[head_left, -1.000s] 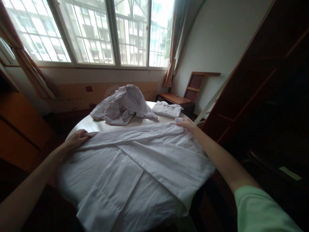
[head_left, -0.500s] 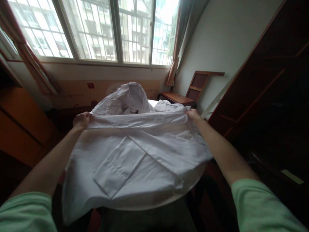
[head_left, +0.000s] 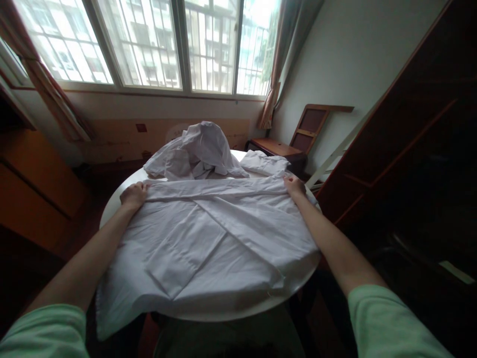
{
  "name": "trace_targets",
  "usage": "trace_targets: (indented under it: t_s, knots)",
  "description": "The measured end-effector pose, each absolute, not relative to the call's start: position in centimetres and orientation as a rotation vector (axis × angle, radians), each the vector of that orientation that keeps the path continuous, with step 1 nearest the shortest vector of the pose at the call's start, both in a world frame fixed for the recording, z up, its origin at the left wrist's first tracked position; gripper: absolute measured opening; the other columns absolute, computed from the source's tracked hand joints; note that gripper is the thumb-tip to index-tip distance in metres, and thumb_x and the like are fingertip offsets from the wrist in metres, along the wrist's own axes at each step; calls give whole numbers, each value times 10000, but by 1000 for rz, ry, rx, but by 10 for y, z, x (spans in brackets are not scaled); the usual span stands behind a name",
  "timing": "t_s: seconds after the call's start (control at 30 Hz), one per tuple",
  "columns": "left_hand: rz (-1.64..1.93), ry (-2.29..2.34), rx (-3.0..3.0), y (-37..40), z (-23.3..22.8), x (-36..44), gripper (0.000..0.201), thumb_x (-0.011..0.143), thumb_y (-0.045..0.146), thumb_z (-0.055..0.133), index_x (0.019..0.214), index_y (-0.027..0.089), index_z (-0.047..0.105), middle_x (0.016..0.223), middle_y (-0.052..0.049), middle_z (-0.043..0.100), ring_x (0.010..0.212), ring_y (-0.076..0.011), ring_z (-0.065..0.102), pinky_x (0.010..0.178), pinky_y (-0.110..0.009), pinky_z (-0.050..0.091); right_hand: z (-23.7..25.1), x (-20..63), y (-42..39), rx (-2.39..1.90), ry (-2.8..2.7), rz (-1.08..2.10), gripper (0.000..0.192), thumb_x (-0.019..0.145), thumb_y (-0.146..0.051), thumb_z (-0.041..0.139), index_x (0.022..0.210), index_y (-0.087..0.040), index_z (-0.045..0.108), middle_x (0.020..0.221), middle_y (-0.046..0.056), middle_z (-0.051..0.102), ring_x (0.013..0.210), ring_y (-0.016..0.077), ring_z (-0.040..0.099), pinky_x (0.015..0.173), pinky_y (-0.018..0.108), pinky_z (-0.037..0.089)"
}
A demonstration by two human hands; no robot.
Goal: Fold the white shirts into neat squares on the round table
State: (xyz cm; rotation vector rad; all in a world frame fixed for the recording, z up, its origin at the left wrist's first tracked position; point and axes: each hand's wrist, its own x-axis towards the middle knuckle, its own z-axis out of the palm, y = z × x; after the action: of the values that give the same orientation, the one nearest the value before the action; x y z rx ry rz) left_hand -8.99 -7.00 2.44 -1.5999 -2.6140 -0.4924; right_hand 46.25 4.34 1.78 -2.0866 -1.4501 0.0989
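Gripped by both hands [head_left: 134,195] [head_left: 294,186] — white shirt [head_left: 208,238].

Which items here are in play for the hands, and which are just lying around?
In play:
- left hand, gripping the far left edge of the spread white garment
- right hand, gripping its far right edge
- round white table, under the garment

Lying about:
- crumpled white garment pile, far side of the table
- folded white garment, beside the pile
- wooden chair, by the wall
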Motion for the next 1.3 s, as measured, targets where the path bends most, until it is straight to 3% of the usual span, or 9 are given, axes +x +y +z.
trace_targets:
  t_s: [0.2,0.33,0.43,0.57,0.7,0.83,0.93,1.1,1.3]
  knots:
    - [-519,-2728,-1460,-71,25,-83,477,890,353,297,1142,43,558,1110,-285,589,1039,-404,564,785,-507,445,16,462,45,-2116,-1504,42,294,841,-352,476,923,-138,661,971,161,673,915,269,614,750,329,453]
    - [-658,-2429,-1493,-82,31,-70,545,878,353,356,1332,51,347,1293,-267,458,1185,-391,446,890,-501,409,21,467,42,-2089,-1444,57,268,778,-315,564,950,-115,610,943,162,658,910,263,609,774,329,459]
    - [-680,-2165,-1784,-108,37,-54,646,866,385,403,1396,66,216,1329,-223,440,1234,-337,409,983,-454,367,24,475,23,-1940,-1494,105,299,742,-294,584,987,-122,570,979,148,634,915,250,599,792,345,471]
    - [-591,-1759,-2383,-179,46,-11,614,873,431,411,1409,184,244,1406,-124,400,1278,-282,382,1041,-440,334,31,467,-43,-1466,-1810,-16,318,763,-285,549,1049,-146,544,1088,143,590,1035,256,558,858,390,471]
    - [-366,-1423,-2881,-260,48,33,654,833,405,517,1420,325,240,1424,-39,407,1277,-252,406,1023,-402,389,48,440,-131,-1015,-2225,107,295,839,-355,507,1094,-216,560,1107,86,619,1036,226,581,866,383,488]
    - [-250,-1305,-3005,-298,28,50,889,727,371,638,1452,299,128,1450,-62,366,1301,-277,374,1040,-436,381,45,425,-194,-780,-2410,240,322,916,-395,382,1069,-240,618,992,71,679,970,200,624,858,347,498]
    - [-225,-1261,-2924,-300,8,47,811,780,219,533,1457,276,89,1470,-58,319,1324,-254,341,1061,-424,356,27,425,-218,-729,-2585,296,430,900,-459,399,1243,-241,539,1214,89,602,1169,218,521,969,380,441]
    - [-226,-1291,-2784,-306,2,25,745,790,20,316,1440,328,122,1433,11,381,1280,-191,414,1039,-351,388,8,437,-229,-830,-2667,263,545,875,-451,463,1386,-287,372,1397,64,432,1318,229,342,1069,443,325]
    - [-506,-1419,-2665,-336,35,-11,706,818,150,394,1414,443,157,1245,45,595,1023,-174,627,867,-285,532,6,443,-227,-872,-2619,301,532,865,-418,495,1377,-337,376,1381,45,449,1302,236,367,1047,459,358]
